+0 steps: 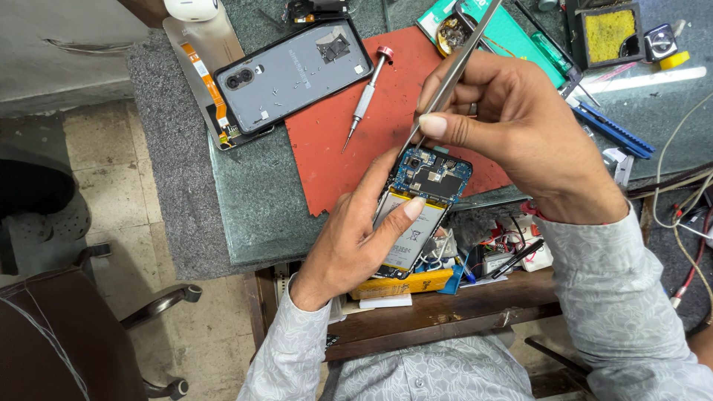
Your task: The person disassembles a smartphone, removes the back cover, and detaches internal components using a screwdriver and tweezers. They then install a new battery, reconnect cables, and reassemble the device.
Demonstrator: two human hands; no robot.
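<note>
Lying opened over the bench's near edge, the phone (pixel 417 215) showed its blue circuit board and a white-labelled battery, the left hand (pixel 356 238) closed around its lower half in a firm grip with the thumb across the label. The right hand (pixel 512 126) pinched metal tweezers (pixel 453 70) shut, tips at the board. Beyond lay a red mat (pixel 334 141) with a red-capped screwdriver (pixel 365 96), a grey back cover (pixel 293 74), and a yellow box (pixel 401 284) in the open drawer beneath.
</note>
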